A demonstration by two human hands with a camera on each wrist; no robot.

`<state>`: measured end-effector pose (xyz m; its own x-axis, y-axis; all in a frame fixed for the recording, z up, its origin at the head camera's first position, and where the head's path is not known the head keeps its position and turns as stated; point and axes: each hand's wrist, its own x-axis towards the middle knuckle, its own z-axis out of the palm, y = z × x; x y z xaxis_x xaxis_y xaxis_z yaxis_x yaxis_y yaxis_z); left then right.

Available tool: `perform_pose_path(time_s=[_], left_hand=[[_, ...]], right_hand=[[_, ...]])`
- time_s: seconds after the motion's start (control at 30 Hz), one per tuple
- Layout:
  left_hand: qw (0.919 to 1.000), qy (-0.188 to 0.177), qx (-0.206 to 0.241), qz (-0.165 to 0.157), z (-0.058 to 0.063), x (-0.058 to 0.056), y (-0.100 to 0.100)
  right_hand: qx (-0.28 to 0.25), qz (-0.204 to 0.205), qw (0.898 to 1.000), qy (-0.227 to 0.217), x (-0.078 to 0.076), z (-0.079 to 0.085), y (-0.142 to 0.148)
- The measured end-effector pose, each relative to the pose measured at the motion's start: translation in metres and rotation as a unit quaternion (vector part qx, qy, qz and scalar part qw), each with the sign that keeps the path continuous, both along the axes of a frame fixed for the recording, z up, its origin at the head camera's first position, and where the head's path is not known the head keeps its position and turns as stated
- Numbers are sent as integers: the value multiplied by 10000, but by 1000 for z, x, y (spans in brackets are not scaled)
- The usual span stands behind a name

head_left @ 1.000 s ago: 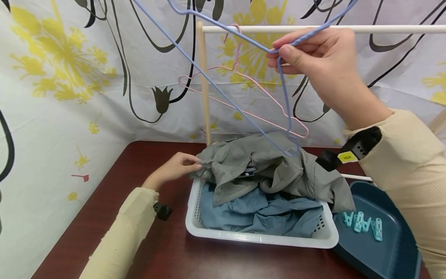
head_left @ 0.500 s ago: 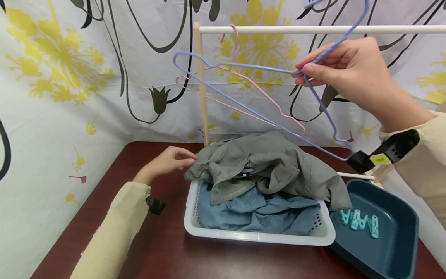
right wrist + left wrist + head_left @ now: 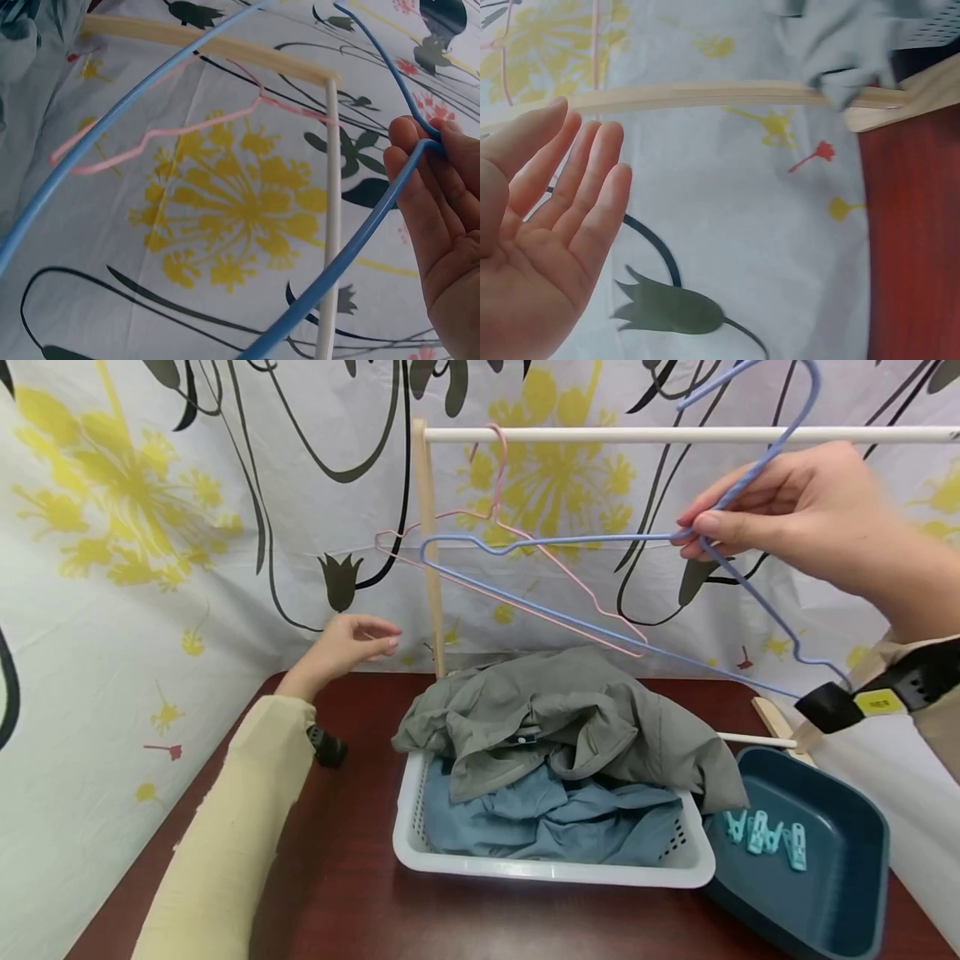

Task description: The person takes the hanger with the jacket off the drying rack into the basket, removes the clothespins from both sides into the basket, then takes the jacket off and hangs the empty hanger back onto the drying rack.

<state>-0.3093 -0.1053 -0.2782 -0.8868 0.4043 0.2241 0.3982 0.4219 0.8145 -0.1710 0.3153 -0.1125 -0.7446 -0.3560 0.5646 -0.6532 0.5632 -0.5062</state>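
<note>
Between thumb and fingers, my right hand (image 3: 795,518) pinches a blue clothes hanger (image 3: 570,540) at the neck below its hook. The hanger is held up in front of the rack's white rail (image 3: 645,435), its hook rising past the rail in the head view. My left hand (image 3: 347,647) is raised to the left of the rack post, fingers relaxed and holding nothing; its palm shows in the left wrist view. Below, a grey-green garment (image 3: 585,718) lies bunched over a blue garment (image 3: 555,814) in a white basket (image 3: 555,868). A pink hanger (image 3: 551,556) hangs on the rail.
To the basket's right, a dark blue tub (image 3: 832,902) holds several turquoise clothespins (image 3: 757,833). The rack's wooden post (image 3: 426,552) stands behind the basket on the dark red table (image 3: 352,877). A patterned cloth (image 3: 135,635) covers the wall.
My right hand has moved right and slightly down, and the blue hanger has turned and lowered with it. My left hand has left the grey-green garment and risen up and to the left.
</note>
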Motion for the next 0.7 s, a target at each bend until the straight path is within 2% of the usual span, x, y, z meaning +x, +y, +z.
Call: perform_pose_path(time_s=[0.2,0.33,0.47,0.57,0.7], left_hand=[[9970,527,401,406,26,-10,15],[9925,813,596,693,37,-16,25],[9878,923,822,947,45,-20,32],[9838,999,956,1143,51,-23,38],[9801,1072,1009,1333,61,-28,44]], right_hand=[[196,-367,9991,-111,-1,5,24],[172,-755,9964,-333,-6,8,49],[301,-1085,9925,-482,-10,11,75],[122,-1015,9926,-660,-13,15,91],[-459,-760,9914,-960,-19,17,108]])
